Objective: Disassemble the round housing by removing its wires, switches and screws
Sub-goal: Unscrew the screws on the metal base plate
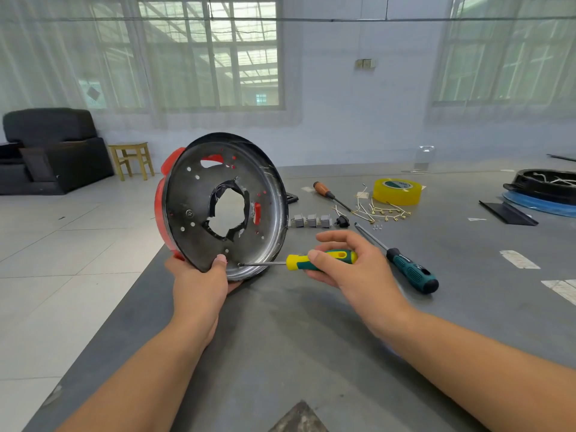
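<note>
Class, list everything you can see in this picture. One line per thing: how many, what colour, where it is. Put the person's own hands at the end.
Round housing: 1, grey metal inside, red outside, tilted on edge at the table's left side.
Table: 1, grey.
Yellow-green screwdriver: 1, tip at the housing's lower rim.
Dark teal screwdriver: 1, lying right of the hands.
Orange-handled screwdriver: 1, lying behind the switches.
Switches: 3, grey, in a row right of the housing.
Wires: a loose pile, white with brass ends, by the tape.
Tape roll: 1, yellow, far side.
Stool: 1, wooden, on the floor.
Armchair: 1, black, far left.
Left hand: holds the housing's bottom edge.
Right hand: grips the yellow-green screwdriver.
</note>
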A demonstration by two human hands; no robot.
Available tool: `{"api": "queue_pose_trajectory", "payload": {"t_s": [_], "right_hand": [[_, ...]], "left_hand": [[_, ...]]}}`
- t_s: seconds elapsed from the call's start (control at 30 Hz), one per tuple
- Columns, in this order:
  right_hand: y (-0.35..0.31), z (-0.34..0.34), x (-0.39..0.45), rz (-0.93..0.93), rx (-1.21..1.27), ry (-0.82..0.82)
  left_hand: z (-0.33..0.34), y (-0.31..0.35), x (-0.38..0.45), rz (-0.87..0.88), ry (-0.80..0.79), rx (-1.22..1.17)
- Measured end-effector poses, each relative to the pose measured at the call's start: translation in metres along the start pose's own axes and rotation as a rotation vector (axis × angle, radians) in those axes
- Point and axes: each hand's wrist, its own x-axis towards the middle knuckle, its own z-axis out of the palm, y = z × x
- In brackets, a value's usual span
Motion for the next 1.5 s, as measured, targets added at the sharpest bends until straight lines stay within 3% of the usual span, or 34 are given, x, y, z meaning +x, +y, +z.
{"api": "queue_pose_trajectory", "payload": {"t_s": [0.1,0.23,0.3,0.6,0.77,0.9,1.1,1.27,1.5], "right_hand": [[0.005,-0.001,0.000,0.048,-0.121,-0.050],[0.004,-0.011,0.003,-0.064,-0.712,-0.049],[0.001,-0.014,0.005,-0.153,-0.880,-0.018],[-0.004,-0.016,0.001,-0.512,-0.900,-0.195],[-0.003,-0.010,-0.003,-0.388,-0.650,-0.106],[-0.003,-0.011,0.001,-0.380,-0.844,-0.036],[-0.007,-0.017,-0.002,-0.467,-0.840,-0.189],[-0.008,-0.017,0.001,-0.456,-0.930,-0.108],[-0.004,-0.018,0.000,-0.508,-0.832,-0.171]], "left_hand": [[-0.002,0.000,0.001,0.010,0.014,0.051],[-0.001,0.001,0.000,0.017,0.024,0.019],[0.000,0.002,-0.001,0.022,0.019,0.019],[0.000,0.006,-0.005,0.014,0.022,-0.012],[0.000,0.005,-0.005,0.024,0.027,0.009],[0.001,0.004,-0.004,0.019,0.032,0.018],[0.000,0.004,-0.003,0.011,0.038,0.016],[0.000,0.004,-0.004,0.009,0.035,0.027],[0.000,0.005,-0.005,0.008,0.030,0.019]]}}
